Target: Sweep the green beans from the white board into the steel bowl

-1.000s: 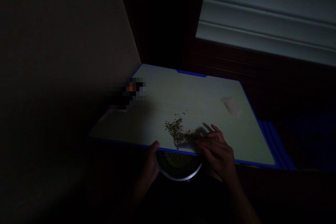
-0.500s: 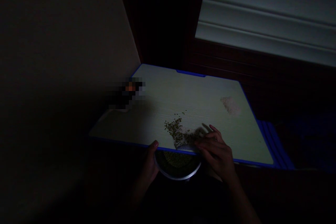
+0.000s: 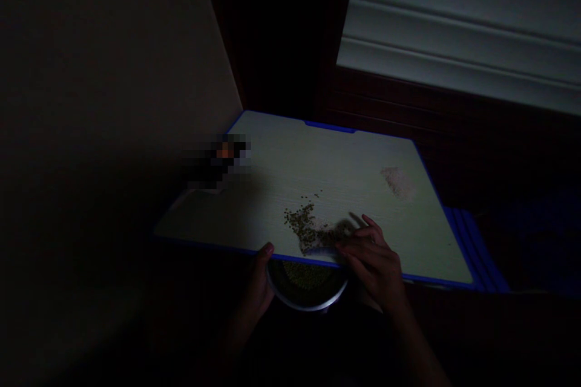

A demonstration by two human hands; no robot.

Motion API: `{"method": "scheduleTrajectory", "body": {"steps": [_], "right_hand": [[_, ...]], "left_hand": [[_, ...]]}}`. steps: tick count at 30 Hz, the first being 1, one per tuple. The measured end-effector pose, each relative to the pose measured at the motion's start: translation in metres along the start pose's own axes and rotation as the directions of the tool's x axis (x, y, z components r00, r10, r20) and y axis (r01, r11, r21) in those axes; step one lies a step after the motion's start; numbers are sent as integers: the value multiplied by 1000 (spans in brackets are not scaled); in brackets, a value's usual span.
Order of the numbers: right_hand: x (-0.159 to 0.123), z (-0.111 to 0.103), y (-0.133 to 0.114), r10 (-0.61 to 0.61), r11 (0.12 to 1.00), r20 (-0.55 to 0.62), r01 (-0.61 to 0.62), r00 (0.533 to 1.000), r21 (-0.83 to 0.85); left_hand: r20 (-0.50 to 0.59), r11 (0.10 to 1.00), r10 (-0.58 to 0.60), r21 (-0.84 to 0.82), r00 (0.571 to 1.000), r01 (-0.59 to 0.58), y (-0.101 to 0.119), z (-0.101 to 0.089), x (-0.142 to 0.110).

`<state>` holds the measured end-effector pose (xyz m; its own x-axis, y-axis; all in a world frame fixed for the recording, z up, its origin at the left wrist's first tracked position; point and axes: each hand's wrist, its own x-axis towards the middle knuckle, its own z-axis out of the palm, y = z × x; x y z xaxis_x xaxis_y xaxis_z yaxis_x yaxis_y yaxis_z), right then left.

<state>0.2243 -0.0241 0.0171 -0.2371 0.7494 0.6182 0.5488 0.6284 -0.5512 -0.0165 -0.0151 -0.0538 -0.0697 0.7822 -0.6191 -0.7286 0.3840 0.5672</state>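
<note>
Below the near edge of the tabletop [image 3: 336,169], light poor: a round metal bowl [image 3: 312,308], its near rim catching a bright gleam, its far side hidden under the tabletop's edge. Small green beans [image 3: 307,275] lie inside it. Left hand [image 3: 261,284] against the bowl's left side, thumb up, tip at the tabletop's blue border [image 3: 236,250]; remaining fingers lost in darkness, so how firmly it grips, cannot tell. Right hand [image 3: 373,263] comes over the same border on the other side of the bowl, palm down, index and middle fingers bent and close together, one outer finger lifted away from the rest. Its fingertips sit low at the right end of a loose scatter of beans [image 3: 305,227]; too dim to tell whether a bean is pinched between them. Scatter is densest close to the border, thinning to a few single beans farther out. Pale marking shows on the surface beneath it. Tabletop itself light-coloured, set at a slant in view. Dark blue ridged strips [image 3: 476,254] beside its right edge. Farther across, toward the right, a pinkish patch [image 3: 398,182]; at the left edge, a pixelated area [image 3: 222,154], contents unreadable. Beyond: plain wall [image 3: 113,72] at left, dark wood [image 3: 408,97], pale horizontal slats [image 3: 454,18] upper right.
</note>
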Motion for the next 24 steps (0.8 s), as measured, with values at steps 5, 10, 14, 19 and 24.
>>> {"method": "scheduleTrajectory", "body": {"steps": [5, 10, 14, 19, 24], "right_hand": [[0, 0, 0, -6, 1000, 9, 6, 1000, 17], [0, 0, 1, -7, 1000, 0, 7, 1000, 14], [0, 0, 1, -15, 1000, 15, 15, 1000, 3], [0, 0, 2, -21, 1000, 19, 21, 1000, 20], [-1, -1, 0, -3, 999, 1, 2, 1000, 44]], "left_hand": [[-20, 1000, -12, 7, 1000, 12, 0, 1, -2], [-17, 1000, 8, -2, 1000, -8, -2, -1, 0], [0, 1000, -9, 3, 1000, 9, -2, -2, 1], [-3, 1000, -16, 0, 1000, 16, 0, 1, -1], [-28, 1000, -28, 5, 999, 28, 2, 2, -2]]}}
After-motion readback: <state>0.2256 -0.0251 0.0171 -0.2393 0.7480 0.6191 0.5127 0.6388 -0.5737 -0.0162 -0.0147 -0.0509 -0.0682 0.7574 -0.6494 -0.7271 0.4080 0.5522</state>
